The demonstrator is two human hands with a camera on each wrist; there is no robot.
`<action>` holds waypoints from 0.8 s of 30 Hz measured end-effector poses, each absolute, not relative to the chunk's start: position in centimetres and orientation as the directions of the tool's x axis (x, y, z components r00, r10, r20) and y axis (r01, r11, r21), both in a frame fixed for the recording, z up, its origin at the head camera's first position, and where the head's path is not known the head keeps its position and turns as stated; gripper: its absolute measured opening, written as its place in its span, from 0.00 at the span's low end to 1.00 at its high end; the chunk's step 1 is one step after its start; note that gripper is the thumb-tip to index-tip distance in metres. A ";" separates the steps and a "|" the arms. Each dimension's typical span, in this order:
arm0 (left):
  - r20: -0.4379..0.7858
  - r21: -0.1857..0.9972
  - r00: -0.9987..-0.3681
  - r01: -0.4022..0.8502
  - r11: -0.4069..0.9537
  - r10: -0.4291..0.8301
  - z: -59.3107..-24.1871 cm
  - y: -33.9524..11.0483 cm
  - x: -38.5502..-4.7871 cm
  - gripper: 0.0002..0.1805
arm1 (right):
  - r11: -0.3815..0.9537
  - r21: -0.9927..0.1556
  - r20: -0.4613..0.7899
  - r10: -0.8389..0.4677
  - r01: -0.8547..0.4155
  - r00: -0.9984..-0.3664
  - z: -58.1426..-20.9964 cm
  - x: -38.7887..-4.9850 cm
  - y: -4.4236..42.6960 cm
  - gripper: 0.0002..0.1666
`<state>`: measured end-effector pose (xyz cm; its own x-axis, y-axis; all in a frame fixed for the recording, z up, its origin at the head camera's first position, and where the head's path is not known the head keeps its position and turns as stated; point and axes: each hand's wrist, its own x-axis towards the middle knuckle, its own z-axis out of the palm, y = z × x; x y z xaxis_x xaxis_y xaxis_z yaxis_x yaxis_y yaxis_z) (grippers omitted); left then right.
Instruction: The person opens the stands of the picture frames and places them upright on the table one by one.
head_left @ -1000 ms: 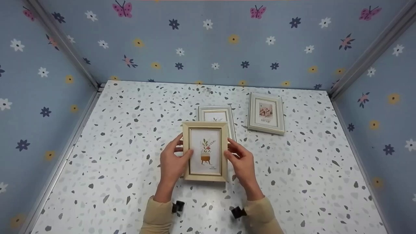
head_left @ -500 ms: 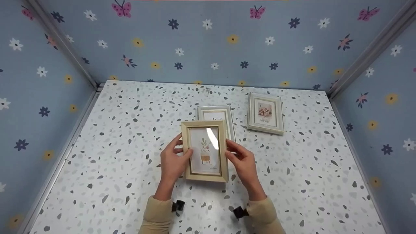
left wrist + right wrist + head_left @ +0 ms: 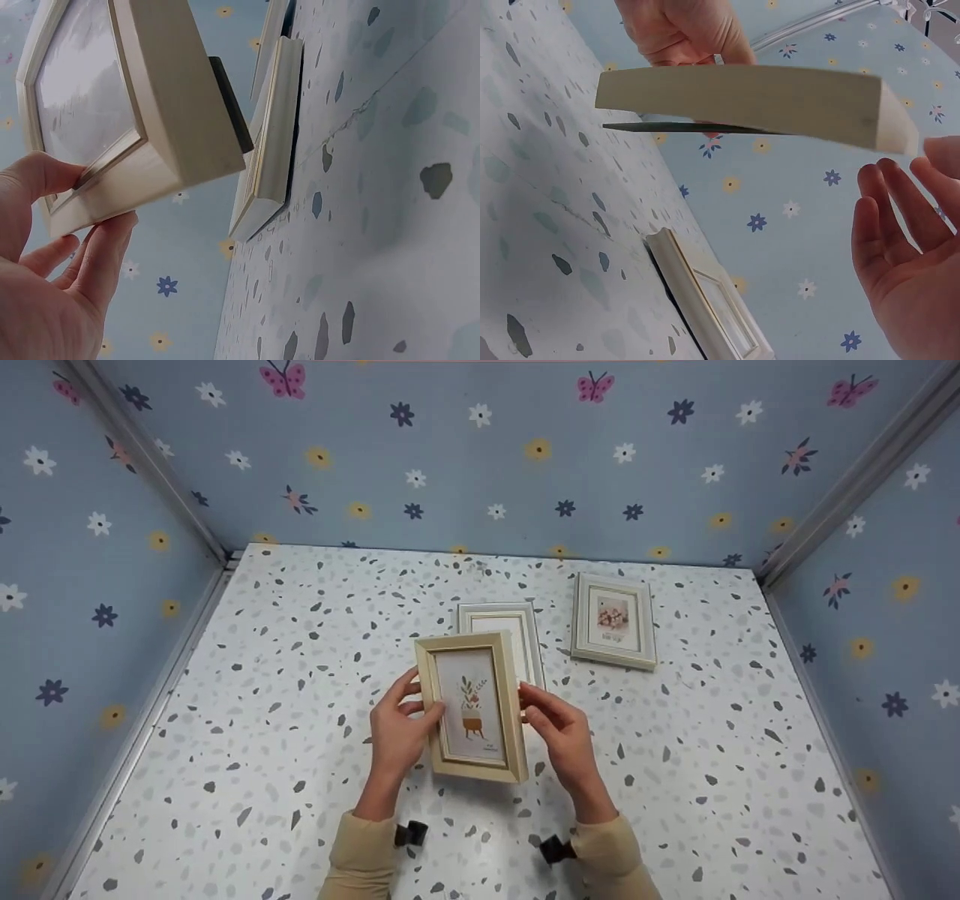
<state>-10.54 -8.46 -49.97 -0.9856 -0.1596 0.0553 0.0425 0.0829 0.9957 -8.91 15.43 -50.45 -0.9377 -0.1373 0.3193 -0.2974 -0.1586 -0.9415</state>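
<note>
A cream-gold picture frame [image 3: 471, 705] with a potted-plant print is held above the table, its right side turned toward me. My left hand [image 3: 397, 735] grips its left edge, thumb on the front and fingers behind. At the right edge is my right hand [image 3: 562, 739], fingers loosely bent; in the right wrist view a small gap shows between its fingertips [image 3: 885, 166] and the frame. A dark flap [image 3: 697, 128] sticks out from the frame's back. Partly hidden behind it, a silver-white picture frame [image 3: 491, 624] lies on the table.
Another silver-white picture frame [image 3: 615, 622] with a pink flower print lies farther right on the speckled table [image 3: 712, 735]. Blue flowered panels [image 3: 480, 457] enclose the back and both sides. A dark wrist-camera mount [image 3: 411, 833] juts from each sleeve.
The cream-gold frame has turned in my left hand, so its right side face now shows. My right fingers have come off its front edge. The frames on the table stay put.
</note>
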 end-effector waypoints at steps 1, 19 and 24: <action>0.047 0.997 -0.987 0.037 0.068 -0.151 -49.5 -8.5 -10.3 0.34 | -0.162 -0.941 0.320 -0.140 -0.297 -0.937 -50.5 -9.0 15.4 0.20; -0.003 0.980 -0.998 -0.014 -0.199 0.055 -51.4 -9.1 -10.8 0.36 | -0.147 -0.965 0.248 -0.221 -0.219 -0.943 -51.3 -9.1 13.8 0.22; -0.014 0.976 -0.997 -0.031 -0.214 0.080 -51.4 -9.0 -11.0 0.36 | -0.176 -0.964 0.242 -0.289 -0.197 -0.926 -51.5 -8.7 12.6 0.23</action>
<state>-10.99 -9.02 -51.36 -0.9967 0.0800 -0.0138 -0.0307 -0.2138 0.9764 -8.69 12.62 -51.46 -0.9262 -0.2889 0.2422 -0.1972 -0.1760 -0.9644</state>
